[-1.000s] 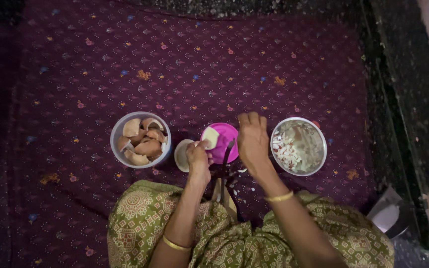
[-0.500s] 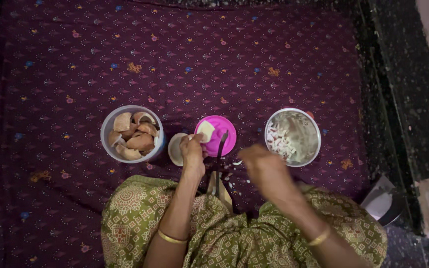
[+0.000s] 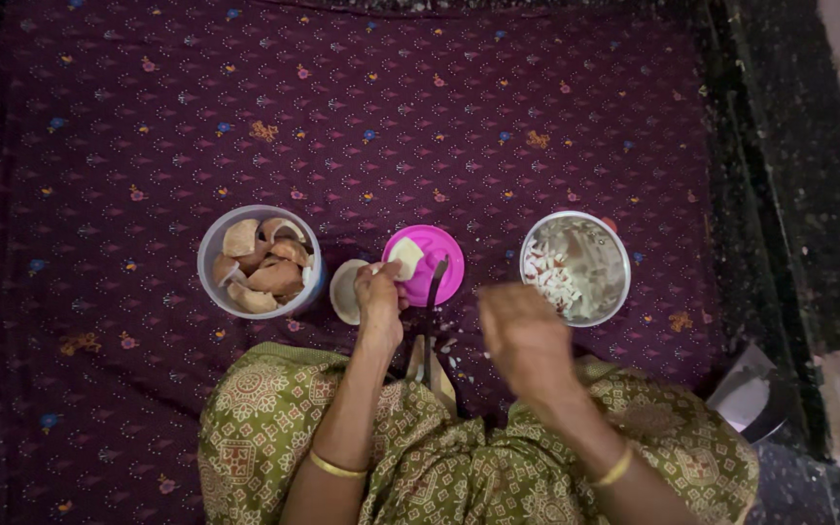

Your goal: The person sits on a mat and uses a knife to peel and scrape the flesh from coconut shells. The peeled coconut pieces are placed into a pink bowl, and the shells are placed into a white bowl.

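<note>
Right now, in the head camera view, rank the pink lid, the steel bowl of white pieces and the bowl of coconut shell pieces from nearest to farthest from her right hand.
From the right hand:
1. Steel bowl of white pieces, just beyond it, slightly right.
2. Pink lid, to its left, by the left hand.
3. Bowl of coconut shell pieces, far left, past the left hand.

We see a dim, warm-toned scene, brightest at the centre and darkening toward the corners and left edge. Our right hand [image 3: 525, 335] is smeared by motion blur, while our left hand [image 3: 381, 297] stays fairly sharp. The steel bowl [image 3: 576, 267] shows soft glare inside.
</note>
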